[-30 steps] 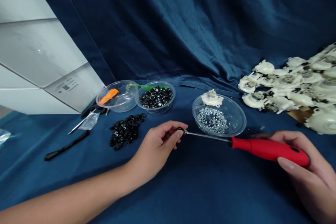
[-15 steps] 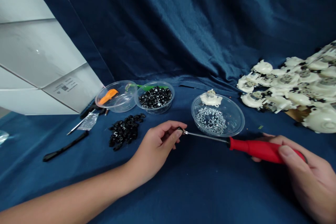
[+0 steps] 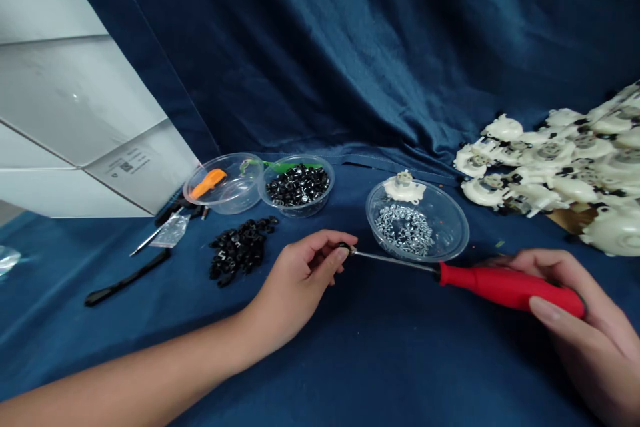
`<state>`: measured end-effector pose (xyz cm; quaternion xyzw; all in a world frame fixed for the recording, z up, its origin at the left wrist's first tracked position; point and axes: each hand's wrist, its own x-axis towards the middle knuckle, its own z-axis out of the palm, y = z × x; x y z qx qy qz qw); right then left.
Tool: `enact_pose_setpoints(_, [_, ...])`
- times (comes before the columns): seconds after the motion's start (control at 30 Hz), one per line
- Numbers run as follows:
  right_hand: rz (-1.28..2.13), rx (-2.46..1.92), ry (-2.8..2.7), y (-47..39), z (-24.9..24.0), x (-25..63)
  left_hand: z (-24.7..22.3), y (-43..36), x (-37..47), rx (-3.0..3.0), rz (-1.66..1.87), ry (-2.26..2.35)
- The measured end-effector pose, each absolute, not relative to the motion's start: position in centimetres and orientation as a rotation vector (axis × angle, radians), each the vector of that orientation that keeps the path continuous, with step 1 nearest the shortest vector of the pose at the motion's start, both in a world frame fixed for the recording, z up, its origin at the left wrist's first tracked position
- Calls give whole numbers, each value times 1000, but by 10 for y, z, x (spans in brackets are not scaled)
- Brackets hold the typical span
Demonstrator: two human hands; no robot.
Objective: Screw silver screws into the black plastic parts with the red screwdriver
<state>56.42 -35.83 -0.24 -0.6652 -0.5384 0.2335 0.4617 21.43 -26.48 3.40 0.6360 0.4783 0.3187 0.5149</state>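
Between thumb and fingertips, my left hand (image 3: 305, 273) pinches a small black plastic part (image 3: 345, 246), mostly covered by the fingers. A screwdriver (image 3: 510, 287) with a red handle lies in the grip of my right hand (image 3: 585, 320). Its metal shaft points left and the tip meets the black part, where a tiny silvery piece shows. Just behind the shaft stands a clear bowl (image 3: 453, 230) of small silver screws (image 3: 404, 230), with one cream plastic housing (image 3: 404, 190) inside at its back edge. Loose black parts (image 3: 237, 250) lie in a pile left of my left hand.
A second clear bowl (image 3: 320, 203) holds black parts. Beside it, another bowl (image 3: 235, 197) contains an orange-handled tool (image 3: 209, 183). Many cream housings (image 3: 545, 160) are heaped at right. White boxes (image 3: 80, 107) stand at left, near a black strip-like piece (image 3: 127, 278) and a small plastic bag (image 3: 171, 231).
My right hand's fingers have shifted around the red handle, with the index finger more raised and the thumb lower. The screwdriver tip stays at the black part. The view has shifted slightly.
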Motion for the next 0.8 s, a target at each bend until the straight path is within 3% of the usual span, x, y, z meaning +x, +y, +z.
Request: enact_pose_setpoints(0.8, [578, -1598, -1401, -359, 3, 559, 38, -265, 215, 1529, 772, 1178])
